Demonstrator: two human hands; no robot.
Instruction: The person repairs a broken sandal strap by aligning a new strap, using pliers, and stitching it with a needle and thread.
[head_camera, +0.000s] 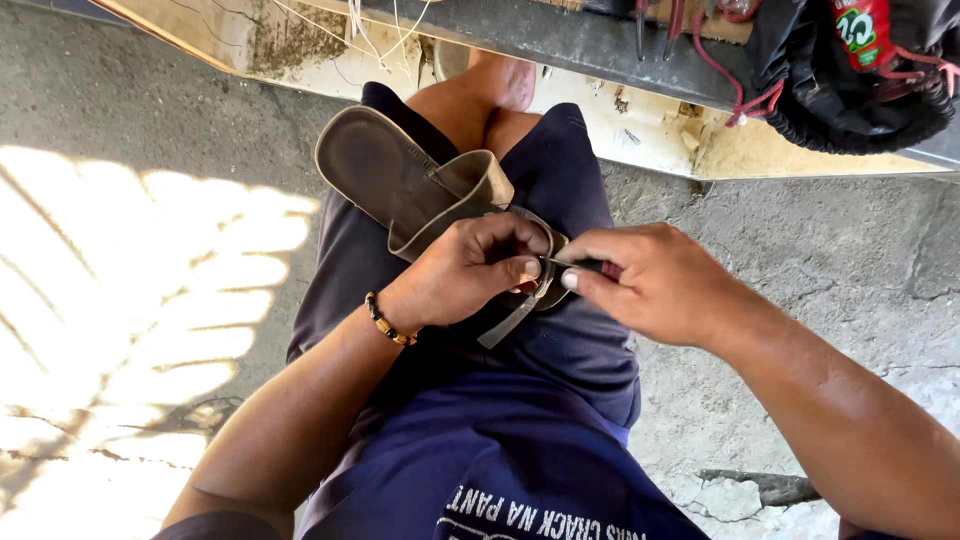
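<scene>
A worn grey-brown sandal lies across my lap, sole side up, with its wide strap folded over. My left hand grips the sandal's strap near the heel end, fingers curled around it. My right hand pinches a thin dark tool, its point against the strap right beside my left thumb. A narrow loose strap end hangs below my left hand. I wear dark blue shorts and a beaded bracelet on the left wrist.
A low workbench edge runs across the top, with tool handles, red cord and a black bag on it. Cracked concrete floor surrounds me, sunlit at the left.
</scene>
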